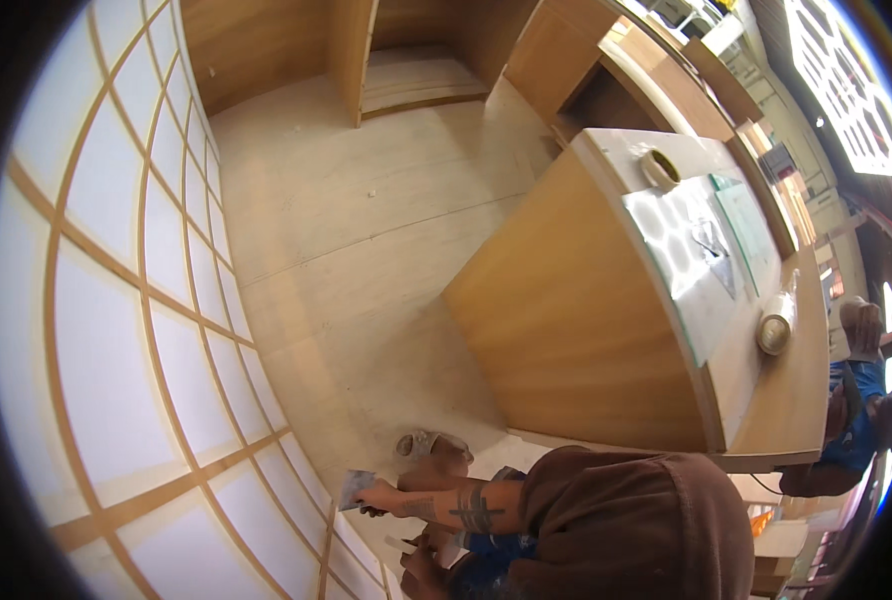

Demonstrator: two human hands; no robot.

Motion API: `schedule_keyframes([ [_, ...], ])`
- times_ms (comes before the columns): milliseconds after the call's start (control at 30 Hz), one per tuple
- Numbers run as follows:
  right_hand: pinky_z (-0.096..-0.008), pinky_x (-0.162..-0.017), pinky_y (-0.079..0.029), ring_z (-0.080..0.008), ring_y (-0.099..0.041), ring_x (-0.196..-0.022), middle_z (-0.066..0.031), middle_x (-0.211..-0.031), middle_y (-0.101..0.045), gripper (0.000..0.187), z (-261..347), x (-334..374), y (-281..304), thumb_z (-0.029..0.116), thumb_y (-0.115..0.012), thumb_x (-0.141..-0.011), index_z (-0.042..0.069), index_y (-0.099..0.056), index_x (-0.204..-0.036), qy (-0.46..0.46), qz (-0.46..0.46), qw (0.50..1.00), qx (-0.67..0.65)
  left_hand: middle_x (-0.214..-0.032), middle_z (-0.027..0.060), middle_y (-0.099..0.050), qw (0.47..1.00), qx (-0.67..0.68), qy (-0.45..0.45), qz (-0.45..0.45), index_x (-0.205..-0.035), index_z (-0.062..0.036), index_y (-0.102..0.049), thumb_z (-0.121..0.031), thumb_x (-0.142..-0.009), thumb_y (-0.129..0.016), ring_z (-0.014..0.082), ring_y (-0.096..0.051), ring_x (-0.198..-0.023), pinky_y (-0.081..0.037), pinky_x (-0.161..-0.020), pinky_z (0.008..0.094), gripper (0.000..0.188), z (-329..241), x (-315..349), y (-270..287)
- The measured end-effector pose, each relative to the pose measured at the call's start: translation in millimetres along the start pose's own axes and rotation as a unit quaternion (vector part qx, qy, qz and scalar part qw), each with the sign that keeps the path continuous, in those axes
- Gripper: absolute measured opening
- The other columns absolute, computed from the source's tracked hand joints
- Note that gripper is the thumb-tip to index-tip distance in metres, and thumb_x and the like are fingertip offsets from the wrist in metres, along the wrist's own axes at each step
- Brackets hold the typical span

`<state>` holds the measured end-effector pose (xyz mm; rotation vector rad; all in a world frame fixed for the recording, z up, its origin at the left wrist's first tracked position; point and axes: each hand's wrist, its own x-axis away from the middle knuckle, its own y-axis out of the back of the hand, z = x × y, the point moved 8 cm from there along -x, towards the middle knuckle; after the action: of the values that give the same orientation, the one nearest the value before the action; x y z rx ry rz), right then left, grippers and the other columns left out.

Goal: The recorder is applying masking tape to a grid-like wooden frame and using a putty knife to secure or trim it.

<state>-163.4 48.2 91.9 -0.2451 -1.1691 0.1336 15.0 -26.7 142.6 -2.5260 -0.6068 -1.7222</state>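
Observation:
My right hand (374,496), on a tattooed forearm, is closed on a putty knife (356,487) with a wide grey blade. The blade is beside the wooden lattice of a large white-paned panel (116,380); I cannot tell whether they touch. Lower down and closer to me, my left hand (423,572) has its fingers curled round a small tool with a pale, flat end (399,544). Its grip is dark and partly hidden, so its kind is unclear. Pale borders run along the lattice strips around the panes.
A wooden counter (576,320) stands to the right, bearing a tape roll (660,169), glass sheets (681,240) and another roll (776,333) in plastic. Open wooden cabinets (426,60) stand at the far side. Another person in blue (856,410) is at the right edge.

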Motion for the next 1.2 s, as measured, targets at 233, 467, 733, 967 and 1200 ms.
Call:
schedule_keyframes([
  [233, -0.0322, -0.053, -0.052, -0.0160, -0.064, -0.059, -0.0084, -0.084, -0.076, 0.023, -46.6, 64.3, 54.5, 0.028, -0.072, -0.099, 0.005, -0.075, -0.100, -0.058, -0.095, 0.965, -0.236, -0.088, 0.0100, -0.071, 0.967, -0.136, -0.184, 0.115, -0.109, 0.0018, -0.067, -0.010, -0.079, -0.093, 0.0168, -0.065, -0.070, -0.054, -0.056, 0.0326, 0.041, -76.3, 19.2, 22.0],
  [467, -0.0359, -0.062, -0.052, -0.0175, -0.067, -0.074, -0.0036, -0.082, -0.072, 0.022, -79.9, 118.6, 135.6, 0.033, -0.069, -0.100, 0.013, -0.075, -0.107, -0.039, -0.022, 0.984, -0.175, -0.091, 0.0120, -0.078, 0.855, -0.393, -0.298, 0.161, -0.101, 0.0017, -0.075, -0.042, -0.065, -0.102, 0.0233, -0.075, -0.081, -0.060, -0.078, 0.0383, 0.062, -130.4, 98.1, 7.4],
  [733, -0.0363, -0.061, -0.057, -0.0227, -0.073, -0.069, -0.0121, -0.090, -0.078, 0.027, -117.3, 293.1, 272.6, 0.022, -0.063, -0.099, 0.000, -0.073, -0.110, 0.023, -0.292, 0.951, -0.103, -0.088, 0.0191, -0.078, 0.887, -0.358, -0.239, 0.168, -0.100, 0.0067, -0.076, -0.036, -0.084, -0.084, 0.0291, -0.076, -0.077, -0.060, -0.073, 0.0398, 0.046, -102.6, 112.8, 19.5],
  [967, -0.0389, -0.064, -0.057, -0.0240, -0.073, -0.080, -0.0134, -0.104, -0.078, 0.025, -267.6, 400.1, 264.8, 0.018, -0.060, -0.099, 0.001, -0.073, -0.112, 0.061, -0.268, 0.925, -0.262, -0.076, 0.0155, -0.076, 0.878, -0.427, -0.194, 0.097, -0.082, 0.0015, -0.077, -0.036, -0.083, -0.079, 0.0280, -0.074, -0.067, -0.060, -0.070, 0.0404, 0.037, -45.6, 131.5, 80.2],
  [1200, -0.0406, -0.098, -0.051, -0.0290, -0.064, -0.113, -0.0178, -0.124, -0.070, 0.049, -357.1, 464.9, 261.4, 0.034, -0.057, -0.101, -0.004, -0.070, -0.129, 0.031, -0.339, 0.935, 0.096, -0.079, 0.0156, -0.079, 0.882, -0.446, -0.116, 0.102, -0.080, 0.0009, -0.080, -0.035, -0.083, -0.076, 0.0271, -0.076, -0.067, -0.061, -0.070, 0.0406, 0.036, 19.8, 105.0, 133.7],
])
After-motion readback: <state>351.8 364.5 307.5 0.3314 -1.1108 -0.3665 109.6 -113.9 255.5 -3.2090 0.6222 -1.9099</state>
